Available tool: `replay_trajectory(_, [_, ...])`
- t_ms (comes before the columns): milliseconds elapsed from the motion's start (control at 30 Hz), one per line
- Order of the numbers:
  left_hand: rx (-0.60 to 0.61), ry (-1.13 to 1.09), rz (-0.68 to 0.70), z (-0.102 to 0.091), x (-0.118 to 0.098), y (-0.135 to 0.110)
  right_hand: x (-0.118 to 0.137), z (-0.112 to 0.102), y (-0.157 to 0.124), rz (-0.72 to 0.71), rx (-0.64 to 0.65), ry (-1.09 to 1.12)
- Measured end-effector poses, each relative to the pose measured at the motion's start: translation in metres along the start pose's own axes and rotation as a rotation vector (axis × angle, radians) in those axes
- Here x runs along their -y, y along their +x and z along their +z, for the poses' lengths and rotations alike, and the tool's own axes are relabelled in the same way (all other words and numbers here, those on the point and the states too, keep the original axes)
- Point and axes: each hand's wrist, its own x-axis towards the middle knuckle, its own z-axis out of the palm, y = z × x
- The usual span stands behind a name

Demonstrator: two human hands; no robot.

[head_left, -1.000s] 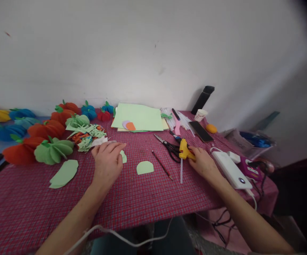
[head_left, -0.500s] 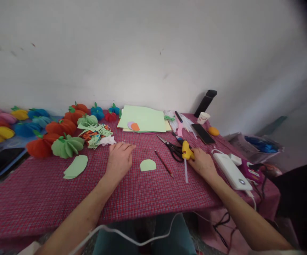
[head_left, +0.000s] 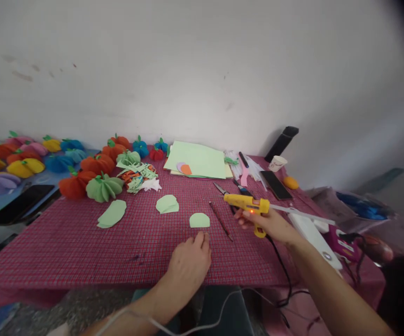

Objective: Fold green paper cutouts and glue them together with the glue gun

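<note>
My right hand point(head_left: 270, 225) grips a yellow glue gun point(head_left: 247, 204), lifted off the table with its nozzle pointing left and a small red light glowing on its body. My left hand point(head_left: 190, 263) rests flat near the table's front edge, fingers loosely together, holding nothing. Just beyond its fingertips lies a small light green half-round paper piece point(head_left: 199, 220). A folded green piece point(head_left: 167, 204) lies further back, and a stack of green cut-outs point(head_left: 112, 213) to the left. A red pencil point(head_left: 220, 220) lies between the half-round piece and the glue gun.
Red checked tablecloth point(head_left: 83, 247). Paper pumpkins point(head_left: 103, 187) in many colours line the back left, next to paper scraps point(head_left: 137, 176). Green sheets point(head_left: 197, 160), scissors point(head_left: 223, 190), a phone point(head_left: 276, 184), a paper cup point(head_left: 277, 163) and a white power strip point(head_left: 316, 238) lie at the back and right.
My right hand lifted the glue gun off the table and turned its nozzle left. My left hand came off the folded green piece and drew back to the front edge.
</note>
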Motion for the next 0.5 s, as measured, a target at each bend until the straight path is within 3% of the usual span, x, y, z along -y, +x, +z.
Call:
replay_trajectory(200, [-0.066, 0.036, 0.013, 0.011, 0.007, 0.006, -0.012, 0.019, 0.014, 0.114, 0.203, -0.008])
replay_trajectory(500, [-0.051, -0.048, 0.018, 0.021, 0.008, 0.007, -0.016, 0.022, 0.028, 0.222, 0.314, -0.102])
